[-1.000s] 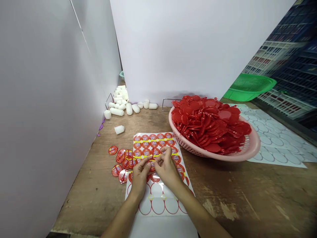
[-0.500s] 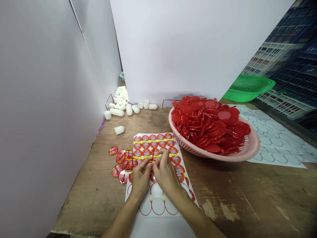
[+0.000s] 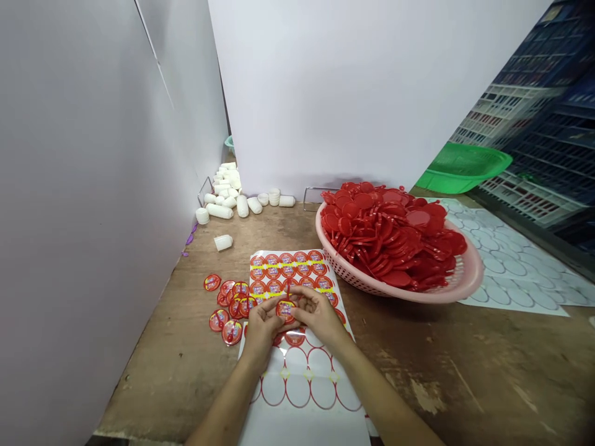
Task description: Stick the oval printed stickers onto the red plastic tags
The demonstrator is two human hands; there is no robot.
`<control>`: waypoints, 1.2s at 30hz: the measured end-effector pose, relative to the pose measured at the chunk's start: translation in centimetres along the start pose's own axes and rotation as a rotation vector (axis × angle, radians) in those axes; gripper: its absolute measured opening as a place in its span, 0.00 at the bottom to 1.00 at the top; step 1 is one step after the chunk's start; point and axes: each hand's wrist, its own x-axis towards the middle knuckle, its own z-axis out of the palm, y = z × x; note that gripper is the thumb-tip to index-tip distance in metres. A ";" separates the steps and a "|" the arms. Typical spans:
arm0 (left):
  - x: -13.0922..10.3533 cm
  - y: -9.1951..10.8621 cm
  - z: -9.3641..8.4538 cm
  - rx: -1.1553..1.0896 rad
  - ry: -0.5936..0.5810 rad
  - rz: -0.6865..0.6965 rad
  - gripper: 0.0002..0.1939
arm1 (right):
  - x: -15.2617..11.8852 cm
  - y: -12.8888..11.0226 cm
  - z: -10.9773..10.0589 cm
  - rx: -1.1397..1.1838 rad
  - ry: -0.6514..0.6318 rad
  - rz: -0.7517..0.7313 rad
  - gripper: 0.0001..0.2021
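A red disc with a stick and a round printed sticker on its face is held between both hands. My left hand grips its left edge with thumb and fingers. Its right edge is pinched by my right hand. Beneath the hands lies a sheet of round red stickers, with bare white outlined circles in its lower part. Several stickered red discs lie to the left of the sheet, some overlapping.
A pink basket heaped with red plastic pieces stands at the right. White cups lie at the back left. Behind the basket are peeled sheets and a green basin. Pale panels enclose the back and left.
My right hand has lowered and opened out its grip, and the disc's printed face now shows between the hands. The sticker sheet's lower part has shifted slightly.
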 end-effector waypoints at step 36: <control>-0.8 4.3 -2.2 0.165 0.337 0.368 0.17 | -4.0 -1.1 -2.5 -0.889 -0.217 -0.061 0.05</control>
